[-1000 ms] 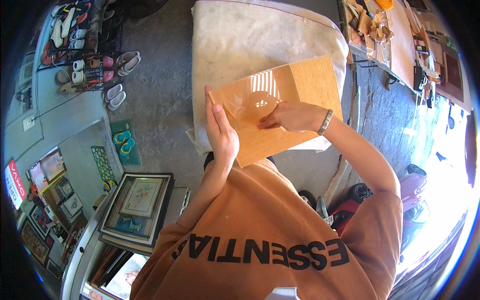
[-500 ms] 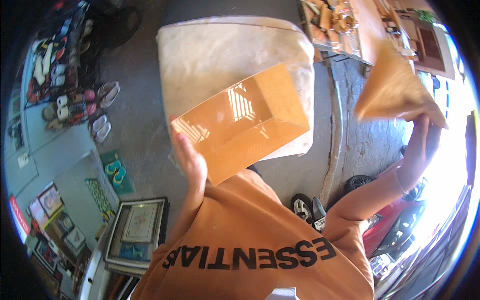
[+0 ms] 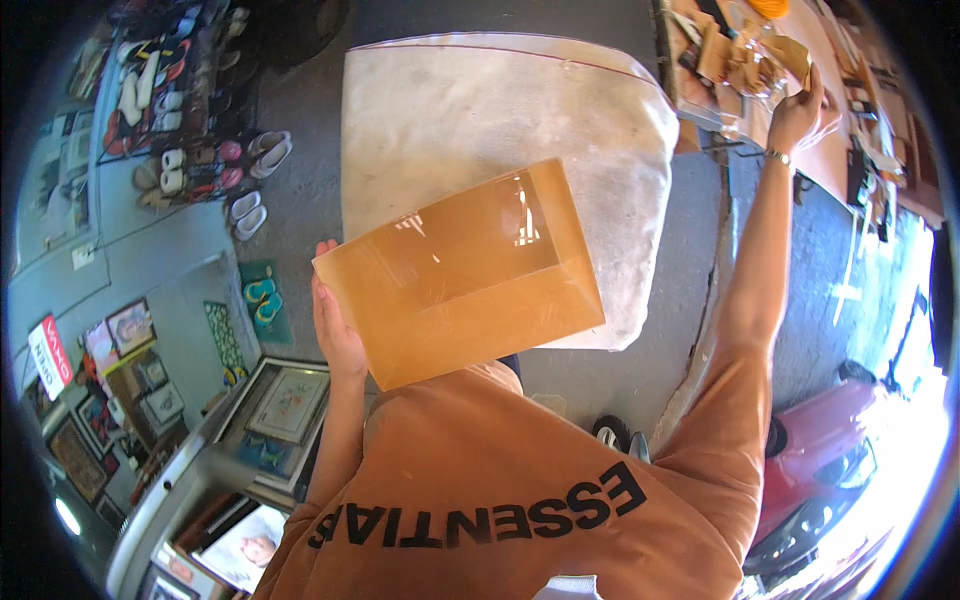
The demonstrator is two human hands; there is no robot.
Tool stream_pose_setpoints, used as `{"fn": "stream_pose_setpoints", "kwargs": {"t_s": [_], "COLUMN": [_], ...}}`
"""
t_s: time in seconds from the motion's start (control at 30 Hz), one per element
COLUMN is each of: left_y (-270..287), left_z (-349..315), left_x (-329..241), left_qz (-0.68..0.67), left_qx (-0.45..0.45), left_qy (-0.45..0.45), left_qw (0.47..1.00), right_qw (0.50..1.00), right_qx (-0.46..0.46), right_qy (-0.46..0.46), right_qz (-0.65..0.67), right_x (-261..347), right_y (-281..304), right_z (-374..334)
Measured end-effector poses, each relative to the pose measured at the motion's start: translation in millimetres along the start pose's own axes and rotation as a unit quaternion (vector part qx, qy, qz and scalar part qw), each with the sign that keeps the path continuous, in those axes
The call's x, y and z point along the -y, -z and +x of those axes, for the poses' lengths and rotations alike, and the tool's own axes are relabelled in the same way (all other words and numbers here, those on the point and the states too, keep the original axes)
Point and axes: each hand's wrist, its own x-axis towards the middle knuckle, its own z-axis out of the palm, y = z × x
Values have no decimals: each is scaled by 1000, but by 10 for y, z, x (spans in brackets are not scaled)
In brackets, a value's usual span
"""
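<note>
In my left hand (image 3: pixel 343 325) is an amber-brown rectangular box (image 3: pixel 470 280) with glossy, see-through faces. My fingers press along its left end, and some are hidden behind it. The box is tilted above a pale, stained cloth-like cover (image 3: pixel 430 130). Far out to the right, my stretched right hand (image 3: pixel 800 115) reaches over a wooden tabletop (image 3: pixel 815 150). A crumpled brown sheet (image 3: pixel 790 55) shows at its fingertips, beside a heap of brown scraps (image 3: pixel 735 60).
Shoes (image 3: pixel 165 170) fill a rack at the far left, with sandals (image 3: pixel 262 300) on a green mat. Framed pictures (image 3: pixel 285 400) lean at the lower left. A red vehicle (image 3: pixel 825 420) stands at the lower right. Grey floor (image 3: pixel 300 190) surrounds the cover.
My right hand has swung up and away with the brown sheet, from the right side to the scrap heap on the tabletop. The box in my left hand has tipped and shifted slightly left.
</note>
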Motion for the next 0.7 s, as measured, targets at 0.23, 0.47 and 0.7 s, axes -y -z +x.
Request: {"fn": "stream_pose_setpoints", "kwargs": {"t_s": [0.23, 0.47, 0.7], "left_y": [134, 461, 233], "left_z": [-31, 97, 328], "left_x": [22, 333, 716], "left_qz": [-207, -64, -91], "left_qx": [-104, -50, 5], "left_qy": [175, 372, 413], "left_qw": [957, 925, 906], "right_qw": [879, 871, 404], "right_qx": [425, 362, 725], "right_qy": [100, -262, -426], "right_qz": [-193, 205, 361], "right_x": [-767, 416, 2031], "right_y": [-1261, 581, 1945], "right_z": [-332, -719, -1790]}}
